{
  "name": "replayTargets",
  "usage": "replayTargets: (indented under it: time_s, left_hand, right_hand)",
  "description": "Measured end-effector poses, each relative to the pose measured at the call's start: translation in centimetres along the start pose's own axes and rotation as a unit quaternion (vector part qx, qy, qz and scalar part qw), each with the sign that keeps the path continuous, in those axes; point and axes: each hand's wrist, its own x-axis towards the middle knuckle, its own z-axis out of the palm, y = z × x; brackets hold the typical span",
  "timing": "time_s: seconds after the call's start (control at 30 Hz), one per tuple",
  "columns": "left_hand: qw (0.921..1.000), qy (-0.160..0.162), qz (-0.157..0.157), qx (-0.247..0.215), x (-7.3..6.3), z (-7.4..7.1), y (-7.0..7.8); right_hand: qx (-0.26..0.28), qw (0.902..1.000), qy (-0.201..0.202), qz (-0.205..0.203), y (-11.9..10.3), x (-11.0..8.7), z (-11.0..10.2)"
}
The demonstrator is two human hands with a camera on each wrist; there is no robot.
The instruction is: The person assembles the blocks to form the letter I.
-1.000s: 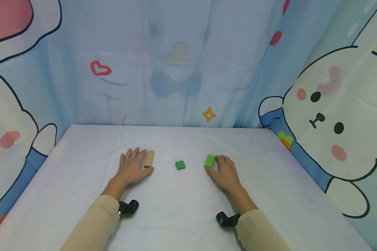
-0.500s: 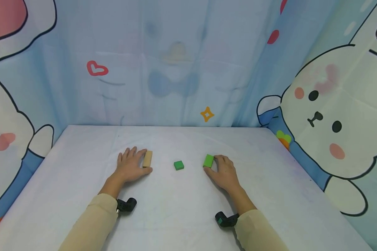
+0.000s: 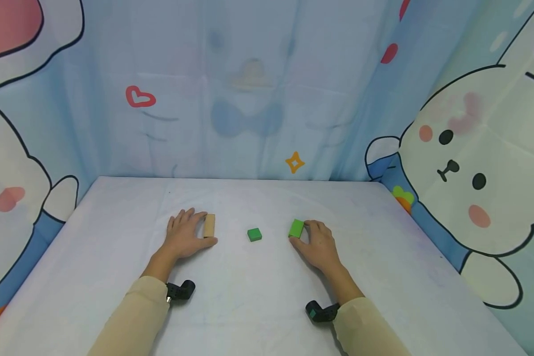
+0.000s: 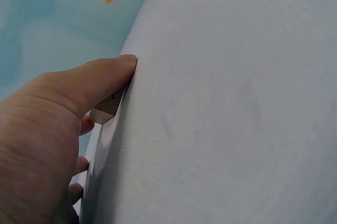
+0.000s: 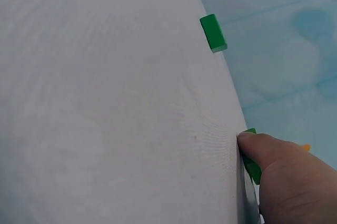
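My left hand [image 3: 184,238] lies at the left of the white-covered table, fingers spread. Its index finger and thumb hold a plain wooden block [image 3: 209,225] at its far and near ends. In the left wrist view the thumb hides most of this wooden block [image 4: 107,109]. On the right, my right hand [image 3: 320,245] pinches a light green block [image 3: 296,228] between thumb and fingertips. The right wrist view shows that light green block [image 5: 252,169] partly behind the thumb. Between the hands sits a smaller, darker green block [image 3: 254,235], touched by neither.
A white cloth covers the table [image 3: 249,296], whose far edge meets a blue curtain [image 3: 182,133] printed with cartoon figures. Each wrist wears a small black camera, the left camera [image 3: 181,290] and the right camera [image 3: 322,312].
The wooden block has turned slightly, standing straighter, as my left hand shifts a little. My right hand and both green blocks keep their places; the head view sways slightly.
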Motion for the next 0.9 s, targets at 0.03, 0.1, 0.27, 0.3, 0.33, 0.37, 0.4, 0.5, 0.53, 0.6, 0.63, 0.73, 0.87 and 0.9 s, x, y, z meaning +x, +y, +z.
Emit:
replayTargets:
  time_s: [0.03,0.1,0.27,0.3,0.33,0.37,0.4,0.5,0.53,0.6,0.63,0.73,0.87,0.9]
  left_hand:
    - [1.0,0.0,0.0,0.0,-0.03,0.0,0.05]
    - [1.0,0.0,0.0,0.001,-0.08,-0.03,0.11]
    - [1.0,0.003,0.002,-0.002,-0.12,-0.04,0.21]
    - [1.0,0.003,0.001,-0.003,-0.1,-0.01,0.18]
    - [1.0,0.003,0.0,-0.003,-0.09,0.0,0.17]
    - [1.0,0.002,0.0,-0.003,-0.08,0.02,0.16]
    - [1.0,0.002,0.0,-0.002,-0.05,0.05,0.12]
    - [1.0,0.002,-0.001,-0.002,0.04,0.16,0.01]
    - [1.0,0.003,0.0,-0.002,0.05,0.19,-0.01]
    - [1.0,0.005,0.002,0.0,0.11,0.29,-0.11]
    - [1.0,0.006,0.002,0.0,0.12,0.31,-0.13]
    - [1.0,0.007,0.002,0.002,0.15,0.41,-0.23]
    - [0.9999,0.009,0.002,0.004,0.21,0.54,-0.36]
    - [0.9999,0.01,0.002,0.004,0.22,0.57,-0.39]
  right_hand:
    - [0.003,1.0,0.0,0.001,0.02,-0.02,0.01]
    - [0.007,1.0,0.0,0.002,0.06,-0.07,0.02]
    - [0.017,0.9999,0.002,0.003,0.13,-0.11,0.07]
    - [0.019,0.9998,0.002,0.004,0.13,-0.12,0.08]
    - [0.022,0.9997,0.002,0.004,0.14,-0.14,0.09]
    - [0.025,0.9997,0.001,0.005,0.14,-0.15,0.1]
    - [0.029,0.9996,0.0,0.006,0.14,-0.17,0.12]
    - [0.041,0.9991,-0.002,0.007,0.12,-0.28,0.08]
    - [0.045,0.999,-0.004,0.007,0.11,-0.31,0.05]
    - [0.052,0.9986,-0.008,0.007,0.1,-0.39,-0.03]
    - [0.054,0.9985,-0.01,0.007,0.11,-0.43,-0.05]
    - [0.06,0.9981,-0.015,0.005,0.09,-0.51,-0.19]
    - [0.064,0.9978,-0.014,0.001,0.06,-0.62,-0.32]
    - [0.065,0.9977,-0.015,0.001,0.06,-0.66,-0.36]
